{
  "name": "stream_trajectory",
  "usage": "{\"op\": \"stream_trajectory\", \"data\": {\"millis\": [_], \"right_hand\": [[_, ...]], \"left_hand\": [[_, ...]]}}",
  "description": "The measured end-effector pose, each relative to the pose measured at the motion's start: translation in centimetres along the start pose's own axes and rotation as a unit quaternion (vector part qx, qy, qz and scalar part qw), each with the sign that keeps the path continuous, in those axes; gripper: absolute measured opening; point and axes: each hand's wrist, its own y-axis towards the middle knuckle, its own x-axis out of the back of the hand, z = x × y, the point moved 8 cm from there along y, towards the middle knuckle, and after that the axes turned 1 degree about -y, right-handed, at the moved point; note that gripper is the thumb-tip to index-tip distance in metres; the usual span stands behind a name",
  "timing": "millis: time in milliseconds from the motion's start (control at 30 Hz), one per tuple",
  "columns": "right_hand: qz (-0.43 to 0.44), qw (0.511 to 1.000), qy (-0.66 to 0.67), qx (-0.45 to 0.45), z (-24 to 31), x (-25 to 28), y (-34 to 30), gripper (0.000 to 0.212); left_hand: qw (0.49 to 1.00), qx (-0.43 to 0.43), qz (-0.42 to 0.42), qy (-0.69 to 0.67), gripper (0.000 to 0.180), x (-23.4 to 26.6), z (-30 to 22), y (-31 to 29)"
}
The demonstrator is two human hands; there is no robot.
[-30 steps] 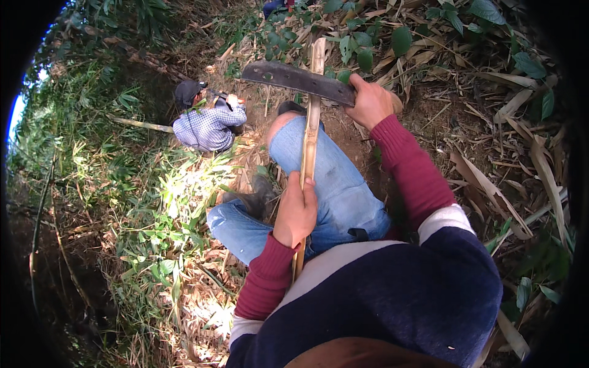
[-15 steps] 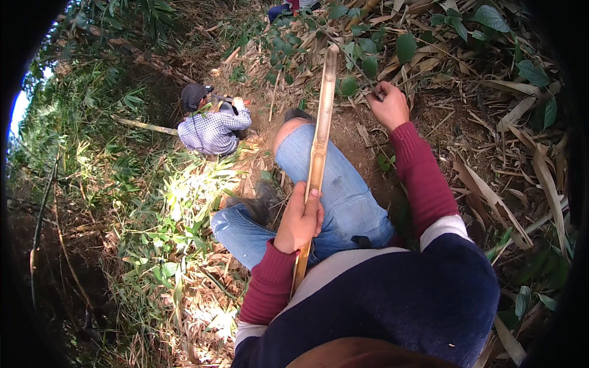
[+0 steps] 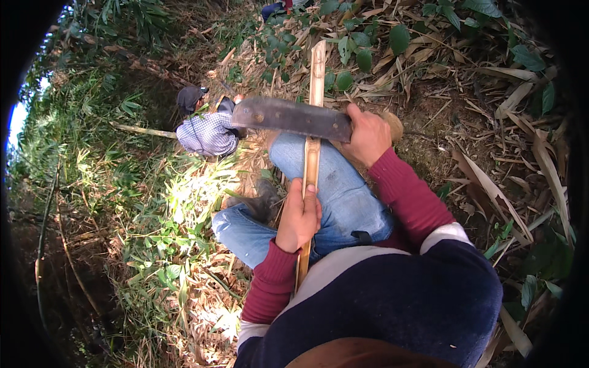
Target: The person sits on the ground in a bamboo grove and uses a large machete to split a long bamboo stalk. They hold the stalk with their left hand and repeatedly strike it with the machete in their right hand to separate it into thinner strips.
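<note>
The machete (image 3: 291,118) hides a stretch of the bamboo strip (image 3: 317,73); the right grip (image 3: 370,136) covers most of the handle (image 3: 393,126); the strip's near end is hidden at the sweater (image 3: 392,294); a distant person (image 3: 273,10) is cut off by the top edge; what the crouched co-worker (image 3: 207,133) holds is too small to tell.

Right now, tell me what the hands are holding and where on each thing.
The left hand grips the split bamboo strip below the middle of its visible length; the right hand holds the broad-bladed knife by its handle.
</note>
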Motion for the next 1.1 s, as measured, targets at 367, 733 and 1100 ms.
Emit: {"op": "stream_trajectory", "data": {"millis": [367,733,1100], "right_hand": [[0.009,0.988,-0.047,-0.144,-9.9,1.3,13.4,0.036],[0.047,0.987,0.106,0.111,2.2,1.5,-1.4,0.032],[-0.007,1.000,-0.009,0.006,-1.6,-0.3,4.6,0.037]], "left_hand": [[0.999,-0.006,0.010,0.041,0.022,-0.3,0.1,0.4],[0.996,0.041,0.035,-0.073,0.028,0.1,0.7,0.9],[0.997,0.035,0.025,-0.065,0.027,0.0,0.3,0.5]]}}
